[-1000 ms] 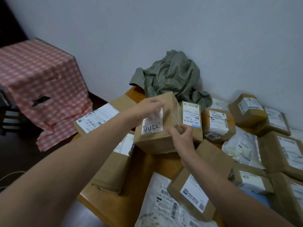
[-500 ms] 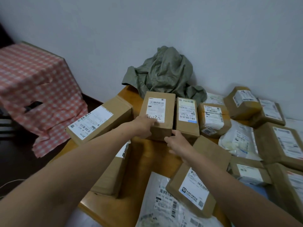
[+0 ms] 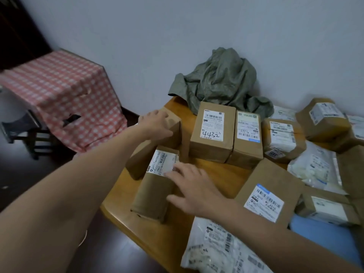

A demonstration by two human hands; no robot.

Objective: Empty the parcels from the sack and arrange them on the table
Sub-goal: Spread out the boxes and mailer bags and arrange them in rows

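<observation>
sack (image 3: 220,83) at table (image 3: 157,239) back, boxes (image 3: 213,131) before it, bags (image 3: 218,247) nearest

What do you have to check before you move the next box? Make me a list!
1. Box marked 4432 stands in the row, hands off: ok.
2. Left hand rests on the long box at the table edge: ok.
3. Right hand lies flat on the P802 box, no grip yet: not ok.
4. Bare table in front of the row: ok.
5. Green sack empty: cannot tell.
</observation>
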